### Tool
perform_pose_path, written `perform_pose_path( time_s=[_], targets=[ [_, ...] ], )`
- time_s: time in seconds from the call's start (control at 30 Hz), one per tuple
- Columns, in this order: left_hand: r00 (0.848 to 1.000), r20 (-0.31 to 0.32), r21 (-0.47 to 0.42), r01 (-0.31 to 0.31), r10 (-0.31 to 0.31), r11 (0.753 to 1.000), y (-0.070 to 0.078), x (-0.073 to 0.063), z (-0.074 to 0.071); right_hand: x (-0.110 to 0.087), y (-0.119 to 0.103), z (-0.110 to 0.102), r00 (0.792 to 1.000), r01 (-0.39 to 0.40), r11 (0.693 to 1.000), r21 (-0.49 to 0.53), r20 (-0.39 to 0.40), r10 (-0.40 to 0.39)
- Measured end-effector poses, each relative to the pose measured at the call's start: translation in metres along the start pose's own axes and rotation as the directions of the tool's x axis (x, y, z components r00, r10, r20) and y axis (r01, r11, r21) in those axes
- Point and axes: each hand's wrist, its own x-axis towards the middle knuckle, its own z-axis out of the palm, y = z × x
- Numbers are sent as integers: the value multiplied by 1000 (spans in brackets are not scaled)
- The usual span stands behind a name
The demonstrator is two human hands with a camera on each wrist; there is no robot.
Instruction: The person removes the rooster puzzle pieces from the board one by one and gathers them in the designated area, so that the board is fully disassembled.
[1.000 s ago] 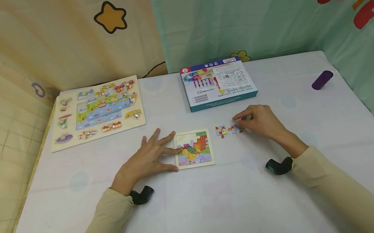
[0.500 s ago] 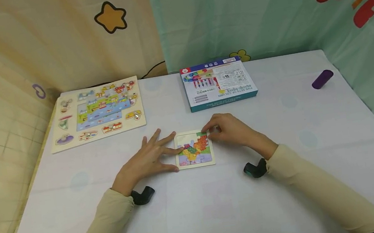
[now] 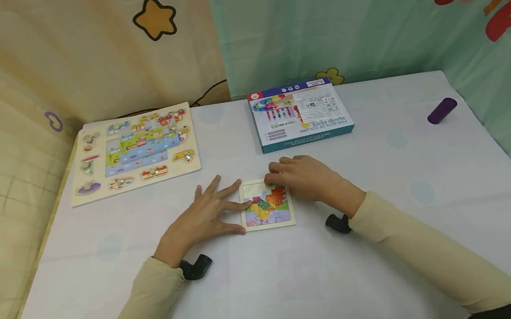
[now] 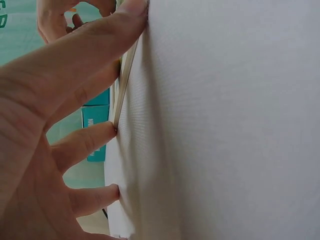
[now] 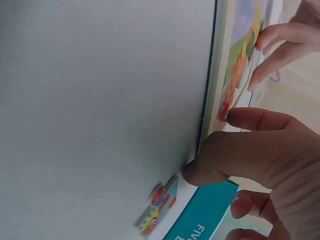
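Observation:
A small square jigsaw puzzle point(image 3: 274, 215) with a bird-like picture lies in its pale frame point(image 3: 271, 226) on the table. My left hand point(image 3: 200, 218) has its fingers spread at the frame's left side, one fingertip touching the picture and the thumb at the lower corner. At the upper right corner, my right hand point(image 3: 309, 179) touches the puzzle with its index finger; in the right wrist view its thumb stays apart, by the table, and no piece shows between them. Close to that thumb lies a loose jigsaw piece point(image 5: 159, 207), which the right hand hides in the head view.
A wooden peg puzzle board point(image 3: 137, 183) with picture sheets on it sits at the back left. Behind the right hand lies a flat toy box point(image 3: 303, 115). A purple cylinder point(image 3: 442, 110) rests near the right edge, and curtains point(image 3: 315, 22) hang behind the table.
My right hand has moved left from the loose pieces to the puzzle's upper right corner, then slightly further over it. The left hand stays in place.

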Motion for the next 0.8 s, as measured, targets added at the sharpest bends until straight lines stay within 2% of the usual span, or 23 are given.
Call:
perform_pose_path(
  time_s=[0.17,0.3,0.37,0.5,0.63,0.8],
  targets=[
    [1000,1,6,-1,1,1000,1,1,-1,7,-3,-6,999,44,989,-140,32,-40],
    [1000,14,-4,9,-9,1000,2,1,-2,12,-1,-10,997,62,986,-152,57,-54],
    [1000,19,-5,14,-14,1000,3,1,-2,12,1,-11,997,45,994,-99,63,-39],
    [1000,16,-9,16,-16,1000,2,0,-2,8,5,-8,999,6,995,99,32,-9],
    [1000,6,-13,9,-9,1000,2,0,-2,3,7,-2,1000,-28,966,257,16,24],
    [1000,4,-15,6,-6,1000,1,0,-1,1,7,3,995,-95,925,367,61,78]
  ],
)
